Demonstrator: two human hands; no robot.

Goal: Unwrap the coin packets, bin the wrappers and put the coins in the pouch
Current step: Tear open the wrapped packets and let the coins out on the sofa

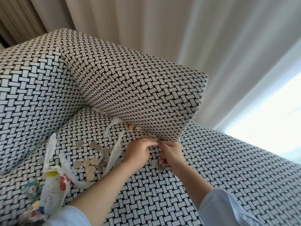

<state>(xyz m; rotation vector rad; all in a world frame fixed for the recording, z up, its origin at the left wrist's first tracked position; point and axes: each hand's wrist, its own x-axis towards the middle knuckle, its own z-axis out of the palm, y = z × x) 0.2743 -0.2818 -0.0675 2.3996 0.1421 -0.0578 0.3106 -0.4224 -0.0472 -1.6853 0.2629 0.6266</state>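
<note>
- Both hands meet at the foot of the sofa's arm cushion (pixel 138 88), working a small wad of wrapper between them; it's too small and blurred to say if a coin packet is inside.
- Left hand (pixel 138 151): fingers curled narrow, tips pinching toward the wad at the cushion base.
- Right hand (pixel 171 154): closed in a pinch on the same bit. Two loose coins (pixel 157 165) lie just near of it on the seat (pixel 228 168).
- Main coin pile (pixel 91 158) sits left of the hands; torn white wrapper strips (pixel 116 149) lie thru and beside it.
- Printed pouch (pixel 53 188) lies at near left, well apart from the hands. No bin in view.
- To do it well: pull apart w/ short tugs, keep the wad low over the seat so coins drop flat & don't roll into the gap under the cushion.
- Prob. best to keep scraps separate from coins, for easy binning.
</note>
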